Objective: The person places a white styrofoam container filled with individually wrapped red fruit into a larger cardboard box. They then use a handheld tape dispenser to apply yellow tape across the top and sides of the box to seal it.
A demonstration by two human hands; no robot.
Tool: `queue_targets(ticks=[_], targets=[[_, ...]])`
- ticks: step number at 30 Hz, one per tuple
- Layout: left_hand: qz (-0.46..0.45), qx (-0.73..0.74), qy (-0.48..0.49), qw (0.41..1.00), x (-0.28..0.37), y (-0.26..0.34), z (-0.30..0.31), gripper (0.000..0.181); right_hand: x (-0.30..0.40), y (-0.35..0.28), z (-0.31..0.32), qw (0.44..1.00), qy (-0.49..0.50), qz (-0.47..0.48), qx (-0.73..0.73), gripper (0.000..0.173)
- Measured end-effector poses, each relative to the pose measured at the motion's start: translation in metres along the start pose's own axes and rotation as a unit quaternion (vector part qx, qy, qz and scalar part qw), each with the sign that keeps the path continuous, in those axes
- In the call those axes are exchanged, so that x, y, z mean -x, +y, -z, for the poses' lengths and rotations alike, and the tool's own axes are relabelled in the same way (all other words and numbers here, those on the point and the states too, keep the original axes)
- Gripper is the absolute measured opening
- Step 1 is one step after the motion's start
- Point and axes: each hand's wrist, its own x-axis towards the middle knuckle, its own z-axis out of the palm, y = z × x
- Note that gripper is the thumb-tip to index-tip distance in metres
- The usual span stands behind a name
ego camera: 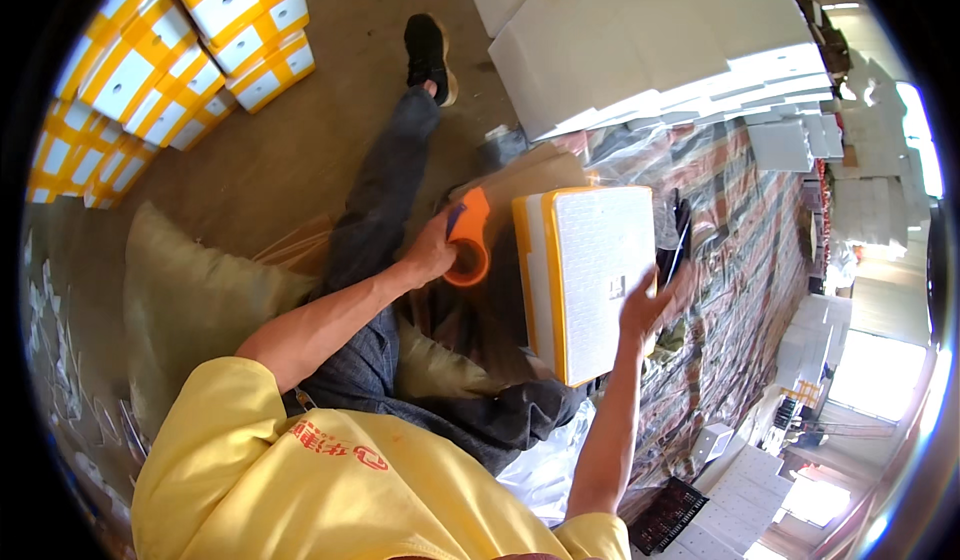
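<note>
In my left hand is an orange tape dispenser, its round hub facing up. Just to its right sits a white foam box, with yellow tape along its left edges and a small dark printed mark on its broad textured face. My right hand is at the box's right edge, fingers spread and blurred by motion. Whether it touches the box is unclear. Dark, partly hidden items lie just past that edge.
Taped foam boxes are stacked at upper left. Large pale sheets or panels form a pile at upper right. Striped plastic sheeting covers the area right of the box. A stuffed sack lies by my left arm, and a black crate stands lower right.
</note>
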Motion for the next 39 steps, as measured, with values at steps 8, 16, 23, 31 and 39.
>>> queue_targets(ticks=[8,16,23,31,39], targets=[[-0.093,-0.025,0.122,0.988,-0.050,0.069,-0.023,0.067,0.102,0.154,0.001,0.737,-0.113,-0.557,-0.366,0.075],[-0.093,-0.093,0.053,0.990,-0.144,0.133,-0.074,0.060,0.105,0.114,-0.003,0.836,-0.028,-0.405,-0.368,0.062],[-0.003,-0.043,0.039,0.998,-0.109,0.086,-0.053,0.058,0.092,0.129,0.004,0.889,-0.052,-0.332,-0.310,0.059],[0.089,0.047,0.044,0.994,-0.044,0.100,-0.035,0.059,0.091,0.125,0.025,0.915,-0.030,-0.249,-0.317,0.058],[-0.075,0.112,-0.004,0.991,-0.074,0.127,-0.049,0.063,0.095,0.115,0.052,0.937,0.028,-0.183,-0.297,0.068]])
